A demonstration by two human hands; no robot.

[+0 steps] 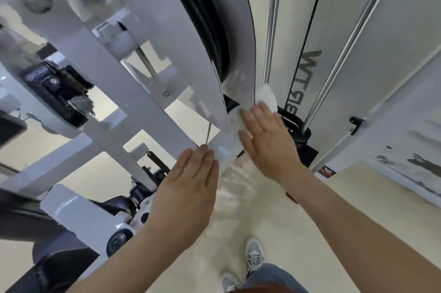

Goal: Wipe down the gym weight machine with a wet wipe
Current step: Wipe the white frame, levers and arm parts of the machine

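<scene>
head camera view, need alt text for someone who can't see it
A person's right hand presses a crumpled white wet wipe against the white painted metal frame of a gym weight machine, beside its black pulley wheel. The left hand, fingers straight, touches the frame's lower end; grey trainers stand on the pale floor below.

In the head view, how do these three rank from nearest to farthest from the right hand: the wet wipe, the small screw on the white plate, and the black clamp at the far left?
1. wet wipe: pressed under the fingers of the right hand, touching it.
2. small screw: to the left, on the white plate.
3. black clamp: far left of the frame.
</scene>
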